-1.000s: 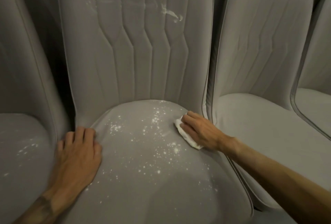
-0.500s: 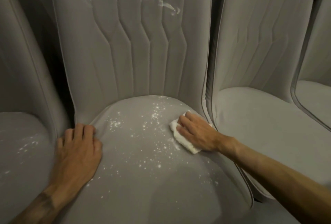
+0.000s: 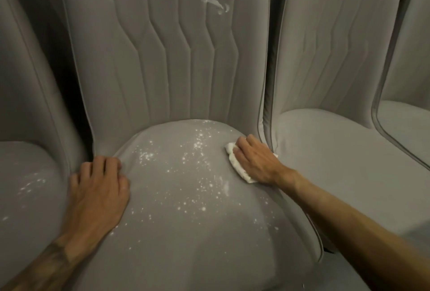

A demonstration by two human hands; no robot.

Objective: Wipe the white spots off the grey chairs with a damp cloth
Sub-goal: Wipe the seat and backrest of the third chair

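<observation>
A grey upholstered chair (image 3: 186, 232) fills the middle of the view. Its seat is speckled with white spots (image 3: 197, 174), and its backrest carries a white smear (image 3: 214, 2) near the top. My right hand (image 3: 256, 160) presses a folded white cloth (image 3: 237, 165) flat against the right side of the seat, near the backrest. Most of the cloth is hidden under the palm. My left hand (image 3: 97, 193) lies flat on the seat's left edge, fingers straight, with nothing in it.
Another grey chair (image 3: 28, 186) at the left has white spots on its seat. A spotless-looking grey chair (image 3: 337, 151) stands close at the right, with one more chair (image 3: 409, 123) beyond it. Dark narrow gaps separate the backrests.
My right hand with the cloth has shifted along the right side of the seat, first towards the middle, then back to the right edge. The left hand has stayed in place.
</observation>
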